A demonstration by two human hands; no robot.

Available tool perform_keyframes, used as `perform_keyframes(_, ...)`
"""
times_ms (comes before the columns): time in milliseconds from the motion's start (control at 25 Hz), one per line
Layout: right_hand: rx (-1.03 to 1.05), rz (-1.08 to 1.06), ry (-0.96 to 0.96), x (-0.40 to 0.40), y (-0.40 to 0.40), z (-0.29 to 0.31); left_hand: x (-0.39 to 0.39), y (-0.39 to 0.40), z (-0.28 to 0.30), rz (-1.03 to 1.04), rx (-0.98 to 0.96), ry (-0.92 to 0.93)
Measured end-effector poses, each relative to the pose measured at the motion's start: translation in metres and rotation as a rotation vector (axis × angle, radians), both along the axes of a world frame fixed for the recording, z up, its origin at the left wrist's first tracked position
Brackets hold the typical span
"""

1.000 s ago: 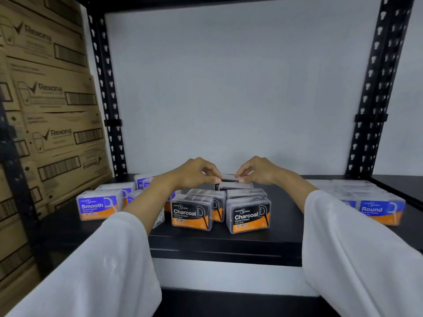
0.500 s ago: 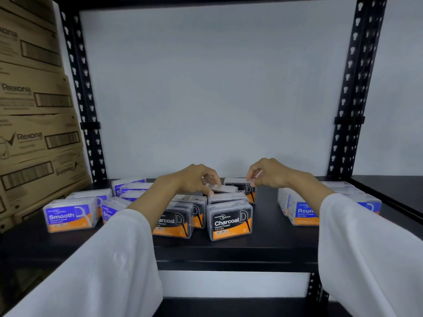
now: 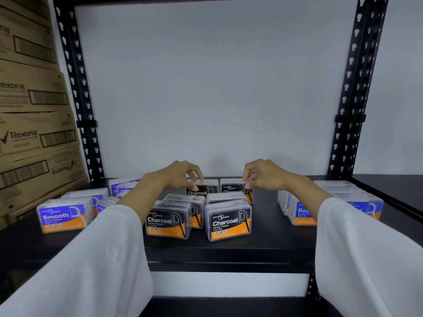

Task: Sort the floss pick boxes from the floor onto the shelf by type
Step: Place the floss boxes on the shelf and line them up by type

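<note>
— Black shelf (image 3: 229,250), white wall behind, Rexona cartons (image 3: 34,138) stacked at left. Entry, change since a second ago?

— Two rear Charcoal boxes, then bunched together under both hands, now stand apart side by side in the back row: left rear box (image 3: 201,189), right rear box (image 3: 235,188). Left hand (image 3: 176,177) pinches the top of the left one, fingers curled narrow; right hand (image 3: 263,176) pinches the top corner of the right one likewise.

— Meaning for the sort?

— Judged: Charcoal block is being squared into rows at shelf centre; release looks near.

— Stock appearance?

— Clear plastic cases, black-and-orange labels reading "Charcoal"; front pair (image 3: 229,221) upright, faces forward, middle pair partly hidden. Smooth boxes (image 3: 63,215), blue-and-orange, grouped left; Round boxes (image 3: 302,212) grouped right, partly behind a sleeve. Floor not in view, so the remaining count cannot be told.
</note>
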State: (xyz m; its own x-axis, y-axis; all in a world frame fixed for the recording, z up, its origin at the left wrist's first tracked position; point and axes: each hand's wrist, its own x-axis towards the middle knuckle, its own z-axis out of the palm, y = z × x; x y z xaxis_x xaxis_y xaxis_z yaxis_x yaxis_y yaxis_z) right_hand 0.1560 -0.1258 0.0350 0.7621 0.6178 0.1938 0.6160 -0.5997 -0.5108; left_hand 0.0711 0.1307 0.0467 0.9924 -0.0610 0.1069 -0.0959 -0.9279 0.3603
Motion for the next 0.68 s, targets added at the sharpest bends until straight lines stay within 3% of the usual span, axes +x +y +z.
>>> perform_keyframes(440,0.032,0.003,-0.004,-0.005,0.001,-0.006,-0.004,0.000,-0.004,-0.034,-0.042,-0.017)
perform_keyframes(680,0.212,0.056,-0.001,-0.040,-0.002,-0.002,-0.044,-0.001,-0.001,-0.047,-0.206,-0.116)
